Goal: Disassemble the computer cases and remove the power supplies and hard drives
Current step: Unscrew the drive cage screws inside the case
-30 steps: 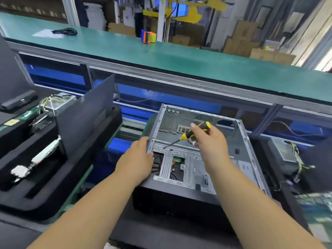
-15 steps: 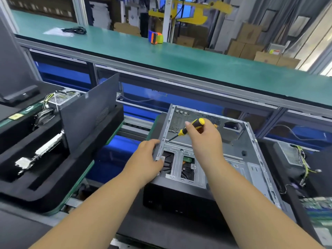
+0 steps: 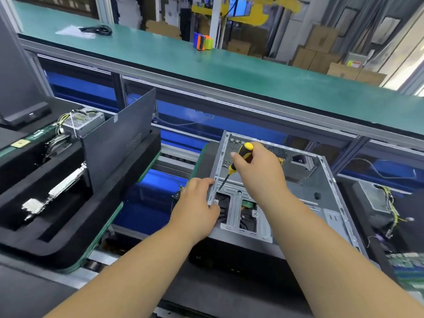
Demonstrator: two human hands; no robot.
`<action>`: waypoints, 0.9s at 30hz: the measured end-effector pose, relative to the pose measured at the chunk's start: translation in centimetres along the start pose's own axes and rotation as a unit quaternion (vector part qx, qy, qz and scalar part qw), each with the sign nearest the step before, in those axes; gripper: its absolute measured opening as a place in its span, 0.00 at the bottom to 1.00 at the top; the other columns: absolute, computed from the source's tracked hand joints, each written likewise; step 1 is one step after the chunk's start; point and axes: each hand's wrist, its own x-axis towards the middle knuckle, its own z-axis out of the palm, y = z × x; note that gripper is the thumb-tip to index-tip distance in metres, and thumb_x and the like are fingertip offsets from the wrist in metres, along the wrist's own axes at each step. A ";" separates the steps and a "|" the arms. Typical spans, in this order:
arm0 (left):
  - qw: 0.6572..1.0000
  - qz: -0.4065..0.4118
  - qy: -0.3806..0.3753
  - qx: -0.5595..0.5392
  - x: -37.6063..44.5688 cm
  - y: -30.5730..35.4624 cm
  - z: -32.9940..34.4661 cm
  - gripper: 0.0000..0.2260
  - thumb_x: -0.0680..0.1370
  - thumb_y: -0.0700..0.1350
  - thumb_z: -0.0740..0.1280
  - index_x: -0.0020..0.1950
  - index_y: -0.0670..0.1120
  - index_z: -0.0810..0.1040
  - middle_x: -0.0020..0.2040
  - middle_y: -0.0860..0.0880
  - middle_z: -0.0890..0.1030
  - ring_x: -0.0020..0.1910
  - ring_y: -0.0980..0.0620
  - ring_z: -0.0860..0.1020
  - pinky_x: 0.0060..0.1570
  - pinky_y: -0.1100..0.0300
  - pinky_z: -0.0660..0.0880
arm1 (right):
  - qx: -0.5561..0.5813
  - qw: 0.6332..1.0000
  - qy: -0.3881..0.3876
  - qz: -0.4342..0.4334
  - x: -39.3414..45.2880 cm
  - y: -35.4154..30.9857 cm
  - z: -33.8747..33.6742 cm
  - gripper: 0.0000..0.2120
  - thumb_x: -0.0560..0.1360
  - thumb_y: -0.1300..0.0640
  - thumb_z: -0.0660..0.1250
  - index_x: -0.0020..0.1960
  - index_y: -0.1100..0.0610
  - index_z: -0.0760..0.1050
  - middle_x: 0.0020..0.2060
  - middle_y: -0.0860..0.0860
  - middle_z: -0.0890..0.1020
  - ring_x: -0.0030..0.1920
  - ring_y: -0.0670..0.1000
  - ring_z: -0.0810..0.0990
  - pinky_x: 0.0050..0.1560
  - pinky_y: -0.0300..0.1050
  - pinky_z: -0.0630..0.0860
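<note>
An open computer case (image 3: 275, 191) lies on its side on the lower line, right in front of the person, its bare metal frame facing up. The left hand (image 3: 197, 210) grips the case's left frame edge, fingers curled over the rail and thumb down by the drive cage (image 3: 238, 212). The right hand (image 3: 259, 171) is wrapped round a yellow-and-black screwdriver (image 3: 238, 161), holding it tilted, handle up and away, the thin dark shaft running down-left so the tip sits at the frame just beside the left fingers. Inside the cage a small green board and black cables show through the cut-outs.

To the left, a black foam tray (image 3: 68, 237) carries a dark side panel (image 3: 119, 138) standing on edge, a silver power supply (image 3: 83, 121) with yellow and black wires behind it, and a long metal bracket lying in a slot. To the right, another power supply (image 3: 376, 198) with a yellow wire bundle rests on a dark tray, and a green circuit board shows blurred at the edge.

Above runs a green conveyor belt (image 3: 229, 70) with a coil of black cable (image 3: 98, 30) and an orange, blue and green object (image 3: 203, 42) on it. Cardboard boxes are stacked beyond; one carries a yellow and red label, too small to read. I can make out no legible brand or writing anywhere on the case.
</note>
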 end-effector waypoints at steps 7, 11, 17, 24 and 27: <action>1.000 0.001 0.006 -0.002 -0.1 0.0 -0.1 0.25 0.77 0.47 0.65 0.74 0.56 0.64 0.69 0.57 0.64 0.67 0.53 0.68 0.61 0.49 0.74 | -0.014 1.000 0.001 0.001 0.1 -1.0 0.0 0.14 0.79 0.46 0.64 0.39 0.49 0.65 0.36 0.48 0.76 0.36 0.48 0.72 0.31 0.44 0.62; 1.000 0.011 0.012 -0.007 -0.1 0.0 -0.1 0.25 0.78 0.46 0.65 0.74 0.54 0.65 0.69 0.56 0.65 0.67 0.53 0.68 0.61 0.53 0.73 | -0.025 0.999 -0.024 0.016 0.3 -1.3 -0.1 0.14 0.80 0.46 0.64 0.40 0.51 0.66 0.38 0.50 0.80 0.37 0.52 0.75 0.33 0.45 0.65; 1.000 0.020 -0.001 -0.017 0.3 -0.6 -0.1 0.24 0.76 0.46 0.67 0.71 0.56 0.66 0.66 0.57 0.66 0.63 0.55 0.70 0.59 0.53 0.74 | 0.014 0.997 -0.071 0.002 0.4 -1.0 -0.7 0.12 0.80 0.48 0.64 0.43 0.56 0.71 0.34 0.47 0.77 0.33 0.47 0.72 0.31 0.44 0.64; 1.000 0.006 -0.007 0.006 4.1 -0.3 0.0 0.17 0.71 0.51 0.74 0.57 0.60 0.73 0.56 0.58 0.67 0.59 0.55 0.68 0.55 0.56 0.74 | 0.023 0.989 -0.149 -0.015 3.0 -0.7 -1.3 0.14 0.78 0.49 0.68 0.38 0.53 0.69 0.33 0.49 0.76 0.32 0.49 0.70 0.32 0.45 0.65; 0.999 0.023 0.007 0.034 5.5 0.4 0.6 0.15 0.71 0.50 0.74 0.52 0.59 0.72 0.52 0.61 0.65 0.57 0.54 0.69 0.49 0.59 0.73 | 0.020 0.987 -0.156 -0.043 3.9 -0.7 -1.6 0.13 0.75 0.49 0.71 0.37 0.51 0.71 0.34 0.50 0.77 0.34 0.49 0.72 0.33 0.45 0.66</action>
